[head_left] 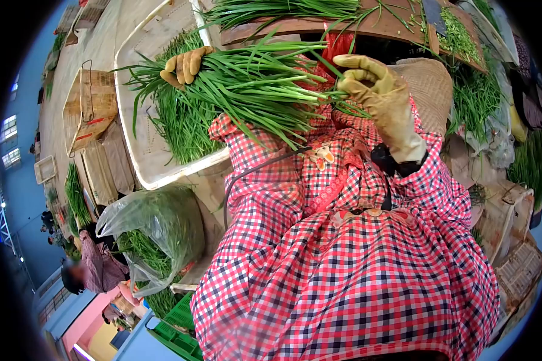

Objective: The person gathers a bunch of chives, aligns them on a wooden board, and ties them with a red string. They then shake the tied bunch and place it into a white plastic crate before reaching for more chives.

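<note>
A large bunch of long green stalks (253, 84) lies across my lap, pale ends to the right. My left hand (186, 65), in a yellowish work glove, has its fingers wrapped round the leafy end of the bunch. My right hand (367, 84), gloved too, is at the pale ends with its fingers curled, and a few thin stalks run between its fingertips. The palm of my left hand is hidden by the leaves.
A white crate (129, 108) of greens stands at the left, above a plastic bag (183, 219) of greens. More stalks lie on a wooden board (289, 27) at the top, with a blade (433, 17). A green crate (177, 328) and a person (99, 259) are lower left.
</note>
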`<state>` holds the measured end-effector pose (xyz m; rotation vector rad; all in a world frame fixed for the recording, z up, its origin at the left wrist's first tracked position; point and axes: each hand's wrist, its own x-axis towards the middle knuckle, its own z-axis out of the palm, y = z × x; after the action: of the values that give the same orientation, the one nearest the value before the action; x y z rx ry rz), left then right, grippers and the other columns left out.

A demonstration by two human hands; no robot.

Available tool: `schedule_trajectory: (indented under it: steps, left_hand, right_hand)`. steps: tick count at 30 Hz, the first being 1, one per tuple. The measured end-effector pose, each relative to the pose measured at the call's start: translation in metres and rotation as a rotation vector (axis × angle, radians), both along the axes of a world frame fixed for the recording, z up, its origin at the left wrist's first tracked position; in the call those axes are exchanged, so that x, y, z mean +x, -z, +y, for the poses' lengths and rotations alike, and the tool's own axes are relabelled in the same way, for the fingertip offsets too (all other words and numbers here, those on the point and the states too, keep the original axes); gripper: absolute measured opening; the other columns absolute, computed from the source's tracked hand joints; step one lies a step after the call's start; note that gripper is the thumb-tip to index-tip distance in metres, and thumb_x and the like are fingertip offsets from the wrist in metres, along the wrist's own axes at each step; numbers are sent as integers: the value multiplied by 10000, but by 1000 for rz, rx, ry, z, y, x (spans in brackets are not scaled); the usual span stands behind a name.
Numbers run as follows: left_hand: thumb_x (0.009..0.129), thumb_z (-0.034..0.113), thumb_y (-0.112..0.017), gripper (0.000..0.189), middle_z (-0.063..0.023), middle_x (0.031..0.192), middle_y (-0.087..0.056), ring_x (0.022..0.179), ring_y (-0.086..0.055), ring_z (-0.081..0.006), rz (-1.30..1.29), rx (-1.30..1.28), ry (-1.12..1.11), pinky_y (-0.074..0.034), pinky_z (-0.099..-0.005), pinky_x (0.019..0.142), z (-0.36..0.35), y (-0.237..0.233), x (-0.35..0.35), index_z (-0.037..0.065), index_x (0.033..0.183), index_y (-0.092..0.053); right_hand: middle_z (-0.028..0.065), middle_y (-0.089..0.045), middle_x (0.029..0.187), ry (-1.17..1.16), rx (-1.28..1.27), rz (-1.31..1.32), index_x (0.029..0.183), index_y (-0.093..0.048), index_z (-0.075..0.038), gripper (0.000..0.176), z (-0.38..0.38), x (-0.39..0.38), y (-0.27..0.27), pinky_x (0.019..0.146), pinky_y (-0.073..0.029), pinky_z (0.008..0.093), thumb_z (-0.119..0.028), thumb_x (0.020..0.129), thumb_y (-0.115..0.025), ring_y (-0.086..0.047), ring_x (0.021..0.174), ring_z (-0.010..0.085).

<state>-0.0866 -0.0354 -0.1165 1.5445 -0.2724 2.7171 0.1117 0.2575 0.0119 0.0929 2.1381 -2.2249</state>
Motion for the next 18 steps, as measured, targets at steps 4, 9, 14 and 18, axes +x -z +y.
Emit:
schedule_trajectory:
  steps: [4, 9, 14, 18]
  left_hand:
    - [972, 351, -543, 253, 77, 620, -575, 644, -567, -90, -10, -33, -1, -459, -271, 866, -9, 12, -11, 152, 869, -659]
    - [971, 387, -550, 263, 79, 636, -580, 665, -561, -85, 4, -78, 70, -420, -320, 957, -17, 7, -14, 165, 959, -690]
    - [994, 411, -494, 405, 0, 755, -656, 747, -640, -128, 35, -105, -98, -508, -302, 831, -4, -10, -18, 39, 1057, -640]
    - [1002, 406, -483, 410, 4, 753, -649, 766, -643, -123, -231, -79, 10, -499, -289, 829, 28, -46, 17, 29, 1056, -634]
  right_hand:
    - [52, -703, 922, 77, 173, -193, 1158, -644, -33, 299, 49, 2, 9, 834, -532, 256, -97, 870, -691, -663, 855, 116]
    - [107, -670, 1139, -44, 672, 166, 1196, -625, -16, 325, 87, 1, 39, 931, -499, 309, -158, 907, -666, -634, 1027, 182]
    - [118, -635, 1225, -373, 263, -2, 1328, -537, -26, 527, 3, -8, 4, 961, -470, 308, -317, 912, -675, -605, 1088, 179]
    - [213, -653, 1118, -285, 410, 178, 1322, -521, -9, 635, -33, 8, 16, 938, -503, 383, -344, 833, -747, -629, 1070, 305]
